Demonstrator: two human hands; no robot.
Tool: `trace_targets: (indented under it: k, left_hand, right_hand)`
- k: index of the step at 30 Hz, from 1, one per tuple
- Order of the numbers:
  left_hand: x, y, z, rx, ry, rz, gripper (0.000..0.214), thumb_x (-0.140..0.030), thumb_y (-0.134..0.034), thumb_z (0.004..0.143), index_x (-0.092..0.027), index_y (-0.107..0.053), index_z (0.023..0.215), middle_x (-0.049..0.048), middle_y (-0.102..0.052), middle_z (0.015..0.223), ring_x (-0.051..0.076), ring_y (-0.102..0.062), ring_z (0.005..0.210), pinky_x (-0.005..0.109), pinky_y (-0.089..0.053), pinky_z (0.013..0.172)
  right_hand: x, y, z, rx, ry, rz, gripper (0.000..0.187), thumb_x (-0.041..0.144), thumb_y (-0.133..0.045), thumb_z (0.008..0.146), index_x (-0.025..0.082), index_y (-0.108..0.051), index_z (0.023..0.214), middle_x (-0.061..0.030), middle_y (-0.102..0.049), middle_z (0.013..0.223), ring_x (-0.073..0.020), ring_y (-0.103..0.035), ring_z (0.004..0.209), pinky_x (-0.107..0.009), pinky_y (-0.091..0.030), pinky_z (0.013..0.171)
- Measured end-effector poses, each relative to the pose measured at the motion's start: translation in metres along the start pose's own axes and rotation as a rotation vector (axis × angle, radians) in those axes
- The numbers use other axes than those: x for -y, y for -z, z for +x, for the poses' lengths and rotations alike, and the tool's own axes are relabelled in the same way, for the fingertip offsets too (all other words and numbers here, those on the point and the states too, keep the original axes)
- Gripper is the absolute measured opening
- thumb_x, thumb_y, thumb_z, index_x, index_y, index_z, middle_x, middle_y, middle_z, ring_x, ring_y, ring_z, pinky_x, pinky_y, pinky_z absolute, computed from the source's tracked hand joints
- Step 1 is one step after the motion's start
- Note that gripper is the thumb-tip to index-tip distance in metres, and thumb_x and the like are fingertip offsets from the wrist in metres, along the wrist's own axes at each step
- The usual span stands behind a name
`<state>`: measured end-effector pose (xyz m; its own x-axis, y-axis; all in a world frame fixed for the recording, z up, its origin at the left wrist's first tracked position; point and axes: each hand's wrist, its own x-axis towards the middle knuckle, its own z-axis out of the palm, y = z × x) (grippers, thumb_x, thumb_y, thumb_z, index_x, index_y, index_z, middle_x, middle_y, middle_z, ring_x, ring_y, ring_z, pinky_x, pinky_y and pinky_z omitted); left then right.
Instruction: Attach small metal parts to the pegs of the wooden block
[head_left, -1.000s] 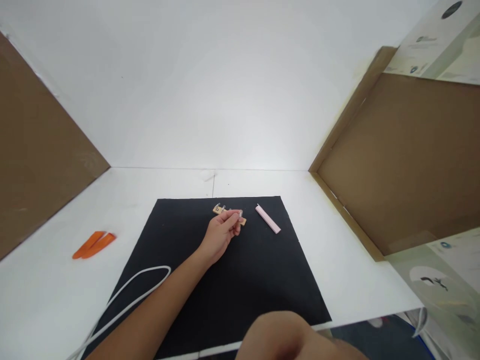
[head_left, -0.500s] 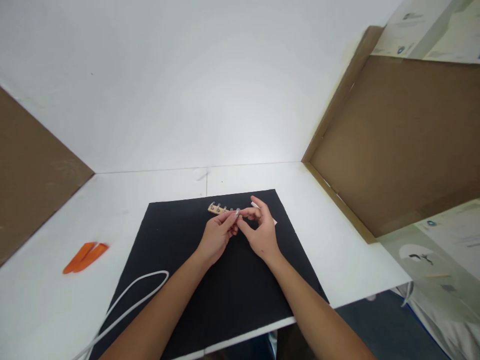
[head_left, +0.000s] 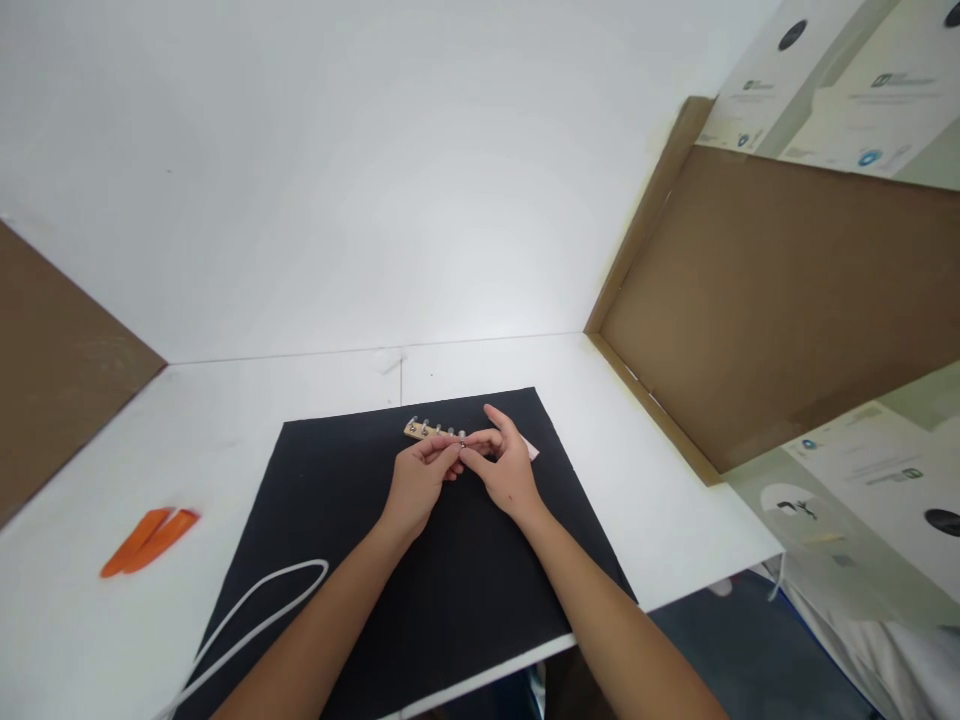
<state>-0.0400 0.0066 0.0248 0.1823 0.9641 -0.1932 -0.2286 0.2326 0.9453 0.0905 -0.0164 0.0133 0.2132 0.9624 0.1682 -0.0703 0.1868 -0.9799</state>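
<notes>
A narrow wooden strip (head_left: 424, 431) with several small metal pegs along it lies on the black mat (head_left: 442, 610). My left hand (head_left: 418, 482) is over the strip's right end, and its fingers appear to hold it. My right hand (head_left: 505, 464) meets it there, its fingertips pinching a tiny metal piece (head_left: 462, 445). A pink strip (head_left: 531, 451) is mostly hidden behind my right hand, with only one end showing.
Two orange pieces (head_left: 148, 541) lie on the white table (head_left: 90, 460) left of the mat. A white cord (head_left: 259, 606) loops across the mat's lower left. Cardboard panels (head_left: 750, 300) stand on both sides, and printed sheets hang at the right.
My right hand has come from the bottom foreground to the strip, now covering the pink strip. Both hands have closed in, fingertips meeting. The view has shifted, so everything sits further left.
</notes>
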Motion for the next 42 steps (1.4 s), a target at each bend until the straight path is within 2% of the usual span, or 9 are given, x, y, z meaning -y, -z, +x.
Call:
trace_targets:
  k: [7,13,18,22,28,32,36,39,42]
  left_hand:
    - [-0.008,0.002,-0.004,0.052,-0.108,0.187,0.031,-0.013,-0.055,0.061,-0.014,-0.075,0.084,0.0046,-0.072,0.075,0.012,-0.058,0.056,0.024,-0.045,0.054]
    - [-0.020,0.009,-0.009,-0.171,-0.303,0.343,0.016,-0.013,-0.050,0.061,-0.019,-0.063,0.066,-0.0021,-0.060,0.058,0.011,-0.050,0.049,0.022,-0.037,0.048]
    - [-0.025,0.026,-0.001,-0.386,-0.437,0.388,0.016,-0.013,-0.049,0.064,-0.022,-0.057,0.074,-0.0054,-0.048,0.055,0.011,-0.040,0.047,0.023,-0.030,0.047]
    - [-0.023,0.041,0.014,-0.463,-0.427,0.474,0.020,-0.014,-0.046,0.066,-0.022,-0.056,0.083,-0.0036,-0.054,0.066,0.013,-0.048,0.054,0.024,-0.038,0.056]
    - [-0.019,0.061,0.035,-0.442,-0.325,0.876,0.038,-0.016,-0.052,0.069,-0.019,-0.060,0.107,0.0054,-0.066,0.095,0.021,-0.061,0.079,0.032,-0.046,0.075]
    - [-0.015,0.063,0.038,-0.319,-0.298,1.166,0.037,-0.022,-0.057,0.074,-0.023,-0.066,0.109,0.0075,-0.068,0.112,0.030,-0.058,0.106,0.041,-0.041,0.089]
    - [-0.015,0.062,0.038,-0.252,-0.286,1.218,0.032,-0.035,-0.056,0.083,-0.026,-0.068,0.112,0.0070,-0.066,0.122,0.033,-0.054,0.111,0.047,-0.038,0.092]
    - [-0.016,0.064,0.038,-0.224,-0.279,1.187,0.031,-0.036,-0.056,0.085,-0.028,-0.068,0.113,0.0064,-0.066,0.123,0.032,-0.055,0.111,0.046,-0.036,0.092]
    - [-0.016,0.066,0.039,-0.207,-0.279,1.164,0.029,-0.034,-0.057,0.085,-0.030,-0.069,0.112,0.0051,-0.067,0.123,0.030,-0.055,0.110,0.045,-0.035,0.092]
  right_hand:
    - [-0.009,0.005,0.007,-0.047,0.056,-0.050,0.075,0.020,-0.070,0.072,0.021,-0.035,0.138,0.0007,-0.066,0.084,-0.0151,-0.061,0.072,-0.035,-0.052,0.076]
    - [-0.015,0.001,0.010,-0.102,0.140,-0.338,0.072,0.015,-0.063,0.075,0.019,-0.033,0.140,0.0008,-0.067,0.082,-0.0166,-0.062,0.076,-0.037,-0.049,0.084]
    - [-0.015,-0.002,0.009,-0.101,0.173,-0.528,0.068,0.012,-0.061,0.076,0.019,-0.037,0.139,0.0002,-0.070,0.084,-0.0194,-0.065,0.087,-0.043,-0.043,0.099]
    - [-0.015,-0.005,0.009,-0.127,0.155,-0.582,0.065,0.013,-0.061,0.076,0.020,-0.040,0.138,0.0001,-0.071,0.085,-0.0229,-0.064,0.097,-0.047,-0.039,0.103]
    - [-0.010,0.008,0.005,-0.148,0.177,-0.555,0.064,0.013,-0.060,0.075,0.021,-0.042,0.136,-0.0031,-0.071,0.094,-0.0209,-0.064,0.086,-0.039,-0.051,0.085]
    - [0.004,0.037,0.009,-0.241,0.197,-0.856,0.052,0.013,-0.061,0.073,0.023,-0.055,0.124,-0.0057,-0.069,0.099,-0.0258,-0.061,0.096,-0.043,-0.047,0.090]
    - [0.015,0.057,0.026,-0.136,-0.021,-1.032,0.050,0.011,-0.067,0.066,0.023,-0.062,0.114,-0.0068,-0.070,0.093,-0.0298,-0.062,0.094,-0.043,-0.047,0.081]
    - [0.023,0.061,0.043,-0.061,-0.126,-0.895,0.045,0.010,-0.070,0.063,0.020,-0.065,0.107,-0.0050,-0.070,0.082,-0.0278,-0.064,0.085,-0.041,-0.048,0.075]
    - [0.034,0.057,0.060,0.024,-0.175,-0.382,0.045,0.023,-0.072,0.070,0.018,-0.061,0.113,-0.0036,-0.069,0.079,-0.0217,-0.066,0.072,-0.037,-0.052,0.068]
